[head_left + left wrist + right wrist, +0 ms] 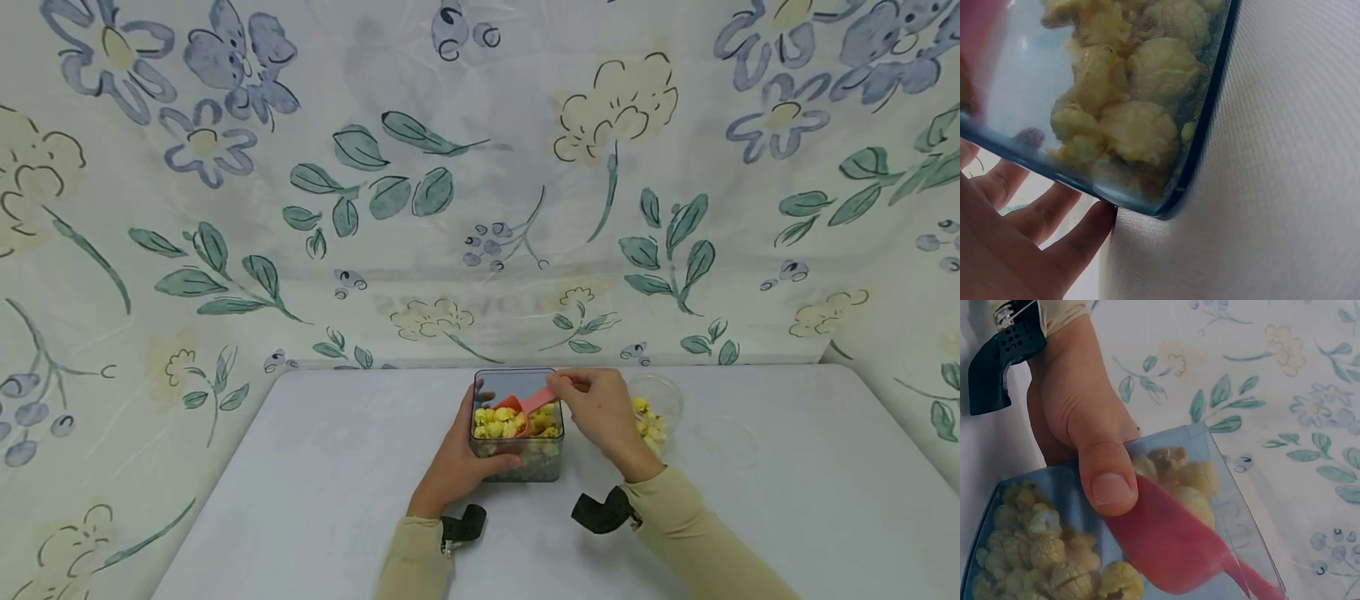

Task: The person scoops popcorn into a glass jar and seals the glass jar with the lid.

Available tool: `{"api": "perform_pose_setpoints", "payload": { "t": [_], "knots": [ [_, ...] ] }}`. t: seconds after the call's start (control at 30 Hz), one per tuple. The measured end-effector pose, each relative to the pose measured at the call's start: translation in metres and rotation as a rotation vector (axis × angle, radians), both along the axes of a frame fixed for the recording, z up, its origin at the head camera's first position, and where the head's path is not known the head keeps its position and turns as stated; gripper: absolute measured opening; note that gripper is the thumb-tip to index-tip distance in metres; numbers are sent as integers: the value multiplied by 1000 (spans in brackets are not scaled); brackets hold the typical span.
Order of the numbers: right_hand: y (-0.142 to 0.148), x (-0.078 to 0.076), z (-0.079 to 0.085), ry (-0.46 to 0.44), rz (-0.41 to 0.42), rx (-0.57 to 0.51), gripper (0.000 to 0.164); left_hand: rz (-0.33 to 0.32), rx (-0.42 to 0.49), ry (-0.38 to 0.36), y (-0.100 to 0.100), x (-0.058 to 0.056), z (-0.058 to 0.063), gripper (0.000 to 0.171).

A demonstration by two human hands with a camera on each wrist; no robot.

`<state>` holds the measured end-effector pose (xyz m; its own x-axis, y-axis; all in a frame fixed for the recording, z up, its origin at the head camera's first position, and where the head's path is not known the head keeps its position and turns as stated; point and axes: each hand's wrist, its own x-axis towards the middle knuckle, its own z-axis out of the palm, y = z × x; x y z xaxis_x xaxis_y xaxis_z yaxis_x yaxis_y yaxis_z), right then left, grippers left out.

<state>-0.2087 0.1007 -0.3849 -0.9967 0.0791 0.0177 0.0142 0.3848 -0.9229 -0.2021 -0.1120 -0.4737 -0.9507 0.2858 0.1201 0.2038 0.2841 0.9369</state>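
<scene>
A clear square box (542, 468) with a dark rim stands on the table, partly filled with yellow popcorn (495, 423). My left hand (456, 465) grips it from the left, thumb across the front wall. In the left wrist view its fingers (1085, 240) lie along the box's far side, and the right wrist view shows the left thumb (1110, 481) against the wall. My right hand (603, 412) pinches the handle of a pink scoop (537, 401), whose bowl sits tilted inside the box among the popcorn. The wall shows the scoop (1169, 540) through it.
A round clear tub (670, 392) with popcorn stands just right of the box, partly behind my right hand. Farther right a faint clear round lid (727, 440) lies on the white table (315, 483). A flower-patterned cloth (525, 275) hangs behind the table.
</scene>
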Motion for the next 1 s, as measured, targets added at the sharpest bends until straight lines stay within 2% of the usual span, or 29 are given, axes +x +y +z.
{"api": "perform_pose_setpoints", "payload": {
  "t": [0.27,0.67,1.0],
  "knots": [
    [5,-1,1,-81,-53,-29,28,5,-1,-1,0,0,-1,112],
    [7,-1,-3,-86,-98,-77,31,22,-37,-7,0,0,-2,112],
    [1,1,-6,-34,-106,-111,25,18,-27,-15,0,0,-1,113]
  ]
}}
